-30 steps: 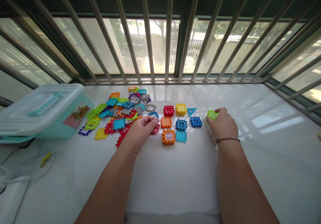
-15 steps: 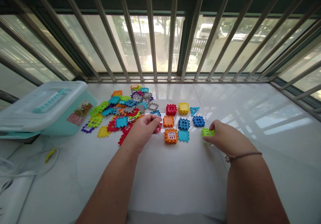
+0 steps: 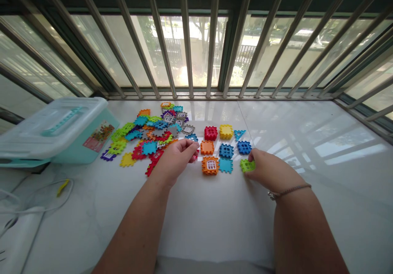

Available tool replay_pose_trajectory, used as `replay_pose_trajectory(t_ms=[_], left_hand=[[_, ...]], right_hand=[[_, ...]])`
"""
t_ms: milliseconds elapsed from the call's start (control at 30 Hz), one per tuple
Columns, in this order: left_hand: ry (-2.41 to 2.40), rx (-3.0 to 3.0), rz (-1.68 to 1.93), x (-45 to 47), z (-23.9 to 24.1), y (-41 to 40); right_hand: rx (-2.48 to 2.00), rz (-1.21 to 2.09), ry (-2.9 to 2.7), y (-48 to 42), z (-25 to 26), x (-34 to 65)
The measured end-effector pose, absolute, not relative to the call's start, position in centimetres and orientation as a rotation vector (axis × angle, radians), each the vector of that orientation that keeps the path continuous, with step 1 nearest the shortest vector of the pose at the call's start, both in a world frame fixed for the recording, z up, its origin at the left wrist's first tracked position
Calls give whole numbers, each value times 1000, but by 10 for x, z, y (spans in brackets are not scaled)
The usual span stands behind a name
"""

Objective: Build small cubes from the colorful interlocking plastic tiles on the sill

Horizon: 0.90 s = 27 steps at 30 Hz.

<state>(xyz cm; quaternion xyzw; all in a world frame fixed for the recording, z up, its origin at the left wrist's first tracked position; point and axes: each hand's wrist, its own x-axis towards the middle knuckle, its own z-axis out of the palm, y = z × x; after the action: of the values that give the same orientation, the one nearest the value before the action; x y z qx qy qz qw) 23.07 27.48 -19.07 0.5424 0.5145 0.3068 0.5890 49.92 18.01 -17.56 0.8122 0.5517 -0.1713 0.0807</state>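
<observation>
My right hand (image 3: pixel 270 171) is shut on a lime-green waffle-edged plastic block (image 3: pixel 247 165), close to a blue grid block (image 3: pixel 244 147). My left hand (image 3: pixel 175 160) pinches a small red piece (image 3: pixel 195 158), mostly hidden by the fingers, beside an orange square block (image 3: pixel 207 147). Set out between my hands are an orange window block (image 3: pixel 210 165), a flat teal tile (image 3: pixel 225 165), a blue window block (image 3: pixel 226 151), a red block (image 3: pixel 211 133), a yellow block (image 3: pixel 226 131) and a teal triangle frame (image 3: pixel 239 134). A loose heap of multicoloured pieces (image 3: pixel 150 137) lies left of them.
A teal storage box with a clear lid (image 3: pixel 58 131) stands at the left, and a white cable (image 3: pixel 39 188) lies in front of it. The white stone sill (image 3: pixel 307 233) ends at metal window bars (image 3: pixel 184 41) along the back.
My right hand has moved left with the lime-green block, which now sits closer to the blue grid block. My left hand has barely moved. The view has shifted slightly.
</observation>
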Motion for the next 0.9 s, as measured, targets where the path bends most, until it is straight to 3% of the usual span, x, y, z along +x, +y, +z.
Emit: replay_pose_trajectory(t_ms=[267, 900], left_hand=[[1345, 1625, 669, 226, -190, 276], [1403, 1704, 662, 225, -186, 276]], right_hand=[[2431, -448, 1636, 183, -186, 500], [2440, -391, 1595, 178, -182, 495]])
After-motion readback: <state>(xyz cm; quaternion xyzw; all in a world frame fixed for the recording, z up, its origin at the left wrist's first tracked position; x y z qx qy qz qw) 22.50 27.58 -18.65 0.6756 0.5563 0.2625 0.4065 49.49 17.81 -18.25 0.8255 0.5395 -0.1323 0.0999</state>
